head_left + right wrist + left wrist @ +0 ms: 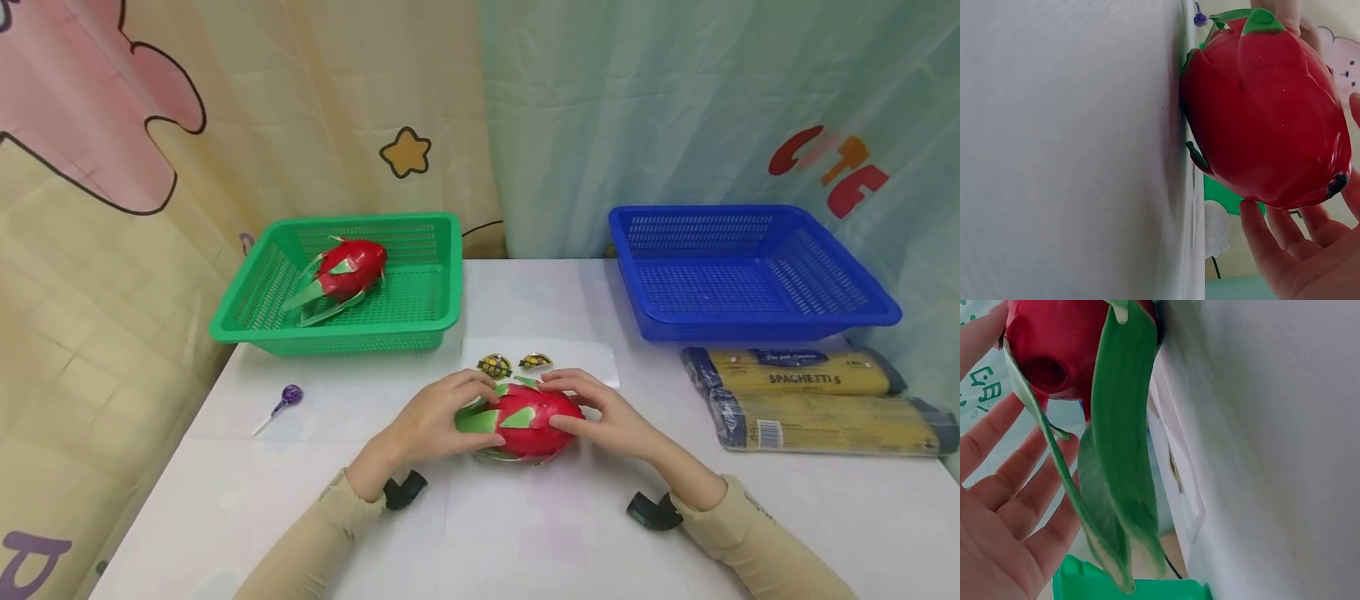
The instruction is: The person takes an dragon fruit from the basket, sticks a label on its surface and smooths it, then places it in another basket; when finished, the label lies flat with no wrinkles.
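A red dragon fruit (543,417) with green leaf-like scales lies on its side on the white table, between both hands. My left hand (442,417) holds its leafy left end, thumb on the near side and fingers over the far side. Long green leaves (1125,425) pass in front of the left fingers in the left wrist view. My right hand (611,417) holds the rounded right end, fingertips on the far side and thumb on the near side. From the right wrist, the fruit's smooth red skin (1272,112) shows, with a dark spot at its tip.
A green basket (337,342) at the back left holds another dragon fruit (354,268). At the back right stands a blue basket (765,321), with two spaghetti packs (832,421) before it. A purple lollipop (291,395) lies left; two small badge-like items (495,365) lie beyond the fruit.
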`<state>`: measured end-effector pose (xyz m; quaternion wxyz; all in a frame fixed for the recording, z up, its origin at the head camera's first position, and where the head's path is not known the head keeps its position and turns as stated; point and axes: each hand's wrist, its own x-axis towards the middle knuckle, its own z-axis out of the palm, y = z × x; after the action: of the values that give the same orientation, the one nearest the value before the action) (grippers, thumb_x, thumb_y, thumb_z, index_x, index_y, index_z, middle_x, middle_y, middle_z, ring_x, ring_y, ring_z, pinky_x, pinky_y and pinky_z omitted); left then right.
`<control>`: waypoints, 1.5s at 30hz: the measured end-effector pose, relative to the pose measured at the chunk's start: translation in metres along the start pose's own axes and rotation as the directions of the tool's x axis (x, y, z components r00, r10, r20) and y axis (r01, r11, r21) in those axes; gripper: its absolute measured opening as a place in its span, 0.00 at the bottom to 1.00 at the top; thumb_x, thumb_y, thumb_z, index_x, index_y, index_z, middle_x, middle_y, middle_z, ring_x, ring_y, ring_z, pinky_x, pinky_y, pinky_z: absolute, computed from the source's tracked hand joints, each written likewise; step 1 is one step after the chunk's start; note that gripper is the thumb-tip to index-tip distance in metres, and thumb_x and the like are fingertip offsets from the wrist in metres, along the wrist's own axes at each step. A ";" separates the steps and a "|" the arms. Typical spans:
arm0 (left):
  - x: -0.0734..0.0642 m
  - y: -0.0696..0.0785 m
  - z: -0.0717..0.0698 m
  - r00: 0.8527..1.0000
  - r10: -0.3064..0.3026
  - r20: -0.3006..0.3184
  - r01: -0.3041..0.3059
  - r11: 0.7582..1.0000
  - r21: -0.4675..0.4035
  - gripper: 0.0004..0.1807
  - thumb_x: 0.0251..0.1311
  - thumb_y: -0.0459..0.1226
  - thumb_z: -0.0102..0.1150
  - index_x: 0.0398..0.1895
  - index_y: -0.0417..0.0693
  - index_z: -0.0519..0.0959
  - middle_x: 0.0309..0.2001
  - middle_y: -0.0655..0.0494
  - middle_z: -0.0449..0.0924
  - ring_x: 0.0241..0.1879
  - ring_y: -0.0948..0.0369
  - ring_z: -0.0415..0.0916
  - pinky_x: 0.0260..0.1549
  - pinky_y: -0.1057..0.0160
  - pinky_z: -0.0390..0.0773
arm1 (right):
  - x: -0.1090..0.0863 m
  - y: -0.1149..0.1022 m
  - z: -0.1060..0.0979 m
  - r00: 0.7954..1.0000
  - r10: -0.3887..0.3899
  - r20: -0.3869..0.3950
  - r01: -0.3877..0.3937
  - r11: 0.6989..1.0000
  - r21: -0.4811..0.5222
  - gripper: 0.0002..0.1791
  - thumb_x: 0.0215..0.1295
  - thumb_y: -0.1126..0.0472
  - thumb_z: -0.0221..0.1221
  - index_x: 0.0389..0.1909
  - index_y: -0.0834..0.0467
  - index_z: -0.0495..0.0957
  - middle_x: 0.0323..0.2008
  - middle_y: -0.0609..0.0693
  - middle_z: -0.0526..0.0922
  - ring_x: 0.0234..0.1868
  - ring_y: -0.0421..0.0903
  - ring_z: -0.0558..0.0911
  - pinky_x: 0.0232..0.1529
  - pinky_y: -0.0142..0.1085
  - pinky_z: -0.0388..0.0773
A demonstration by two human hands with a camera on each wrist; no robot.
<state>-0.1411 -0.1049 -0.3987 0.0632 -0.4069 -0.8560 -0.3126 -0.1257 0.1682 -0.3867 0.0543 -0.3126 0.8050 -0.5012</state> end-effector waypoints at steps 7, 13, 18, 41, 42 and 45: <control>0.001 0.000 -0.003 1.000 -0.026 -0.001 0.026 0.999 -0.039 0.19 0.50 0.51 0.68 0.40 0.52 0.77 0.46 0.63 0.75 0.49 0.68 0.71 0.48 0.65 0.73 | 0.002 0.017 0.002 0.999 -0.036 -0.035 0.037 0.999 0.032 0.20 0.57 0.72 0.61 0.52 0.64 0.75 0.56 0.60 0.72 0.58 0.49 0.71 0.50 0.37 0.75; 0.000 -0.008 -0.006 0.996 -0.090 0.000 0.089 0.982 -0.165 0.18 0.54 0.51 0.65 0.42 0.52 0.77 0.42 0.65 0.77 0.43 0.67 0.73 0.43 0.63 0.76 | 0.008 0.039 -0.008 0.988 0.118 -0.102 -0.112 0.991 0.068 0.17 0.63 0.65 0.59 0.53 0.64 0.75 0.50 0.58 0.78 0.50 0.50 0.78 0.46 0.35 0.77; -0.002 -0.025 -0.010 0.975 -0.221 0.017 0.217 0.939 -0.268 0.14 0.63 0.46 0.57 0.46 0.50 0.78 0.43 0.65 0.78 0.44 0.65 0.74 0.43 0.62 0.76 | 0.020 0.047 -0.020 0.956 0.254 -0.149 -0.246 0.966 0.075 0.19 0.64 0.58 0.59 0.51 0.66 0.75 0.42 0.61 0.81 0.40 0.54 0.82 0.40 0.37 0.79; -0.004 -0.050 -0.001 0.896 -0.389 0.215 0.439 0.853 -0.284 0.24 0.67 0.46 0.51 0.60 0.39 0.72 0.58 0.48 0.73 0.57 0.54 0.70 0.56 0.54 0.69 | 0.046 0.091 -0.013 0.943 0.284 -0.173 -0.315 0.930 -0.188 0.11 0.58 0.59 0.65 0.42 0.57 0.84 0.34 0.48 0.84 0.32 0.44 0.77 0.33 0.35 0.74; -0.004 -0.050 0.000 0.897 -0.388 0.211 0.436 0.855 -0.282 0.24 0.67 0.45 0.51 0.60 0.39 0.72 0.58 0.47 0.73 0.57 0.54 0.70 0.55 0.54 0.69 | 0.045 0.091 -0.012 0.946 0.270 -0.180 -0.305 0.929 -0.208 0.11 0.58 0.59 0.65 0.41 0.57 0.84 0.34 0.48 0.84 0.32 0.44 0.77 0.35 0.36 0.74; -0.005 -0.051 0.000 0.894 -0.397 0.209 0.444 0.851 -0.279 0.24 0.67 0.46 0.51 0.60 0.40 0.72 0.58 0.49 0.73 0.57 0.54 0.70 0.55 0.55 0.69 | 0.046 0.091 -0.010 0.951 0.238 -0.196 -0.282 0.929 -0.241 0.09 0.58 0.60 0.64 0.39 0.57 0.84 0.33 0.47 0.84 0.31 0.43 0.77 0.35 0.36 0.74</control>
<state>-0.1753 -0.1317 -0.4252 -0.1352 -0.2354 -0.8644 -0.4231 -0.2068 0.1778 -0.4481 0.0118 -0.1652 0.9010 -0.4010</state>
